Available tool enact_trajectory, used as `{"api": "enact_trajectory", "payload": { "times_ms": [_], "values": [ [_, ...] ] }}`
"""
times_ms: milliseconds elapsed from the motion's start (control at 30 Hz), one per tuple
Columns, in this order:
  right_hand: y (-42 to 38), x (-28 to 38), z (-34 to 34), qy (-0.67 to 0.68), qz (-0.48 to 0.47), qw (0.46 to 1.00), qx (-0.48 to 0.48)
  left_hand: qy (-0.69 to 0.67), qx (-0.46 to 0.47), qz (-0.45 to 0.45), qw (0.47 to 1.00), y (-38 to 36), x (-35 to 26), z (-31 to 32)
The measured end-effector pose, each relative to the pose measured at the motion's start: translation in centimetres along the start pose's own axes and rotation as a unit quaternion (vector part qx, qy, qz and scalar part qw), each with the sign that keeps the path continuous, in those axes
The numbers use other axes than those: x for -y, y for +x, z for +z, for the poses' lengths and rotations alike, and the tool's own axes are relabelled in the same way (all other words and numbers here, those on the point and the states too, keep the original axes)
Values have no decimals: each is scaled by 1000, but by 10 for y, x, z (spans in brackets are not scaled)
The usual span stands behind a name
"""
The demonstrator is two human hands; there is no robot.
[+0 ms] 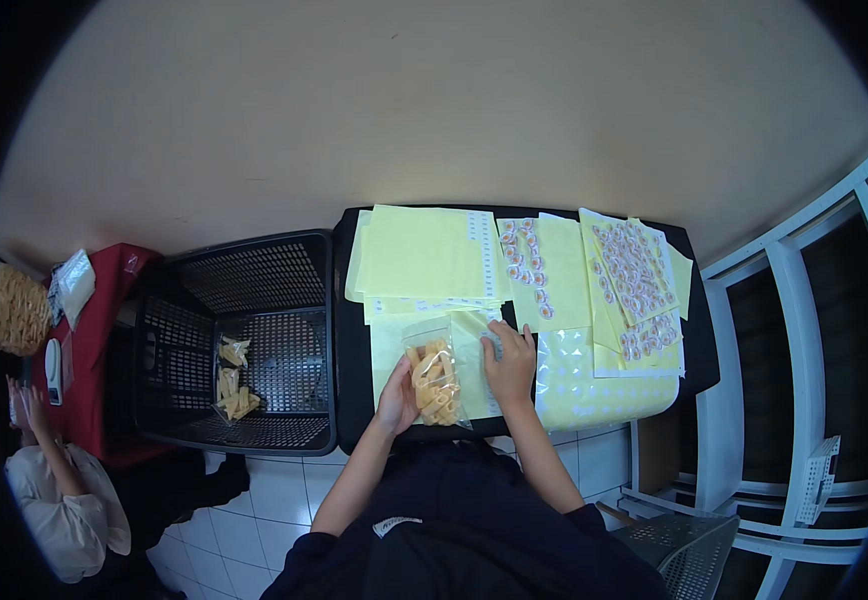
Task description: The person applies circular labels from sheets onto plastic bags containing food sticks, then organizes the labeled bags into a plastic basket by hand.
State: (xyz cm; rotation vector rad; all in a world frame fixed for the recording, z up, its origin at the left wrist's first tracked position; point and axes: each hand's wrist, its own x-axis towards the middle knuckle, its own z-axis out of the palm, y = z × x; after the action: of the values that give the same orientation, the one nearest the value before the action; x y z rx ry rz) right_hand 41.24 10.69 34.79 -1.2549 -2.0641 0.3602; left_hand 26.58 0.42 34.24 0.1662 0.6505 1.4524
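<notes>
Head-worn view from above, forward and down over hands, tabletop and basket

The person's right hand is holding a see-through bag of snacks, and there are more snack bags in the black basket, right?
Not quite: the head view shows the left hand holding the see-through bag. More snack bags are in the black basket.

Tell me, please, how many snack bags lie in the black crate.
2 visible: the upper bag near the middle of the crate, the lower bag below it. Others may be hidden.
</notes>
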Motion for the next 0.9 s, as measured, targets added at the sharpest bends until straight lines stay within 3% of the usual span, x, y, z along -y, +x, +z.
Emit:
{"api": "enact_trajectory", "payload": {
  "times_ms": [233, 900],
  "values": [
    [-2, -3, 6, -15, -26, 999, -30, 79, -8, 62, 995, 4, 8, -8],
    [-6, -3, 6, -15, -48, 998, -47, 31, -24, 78, 996, 1, 6, -2]
  ]
}}
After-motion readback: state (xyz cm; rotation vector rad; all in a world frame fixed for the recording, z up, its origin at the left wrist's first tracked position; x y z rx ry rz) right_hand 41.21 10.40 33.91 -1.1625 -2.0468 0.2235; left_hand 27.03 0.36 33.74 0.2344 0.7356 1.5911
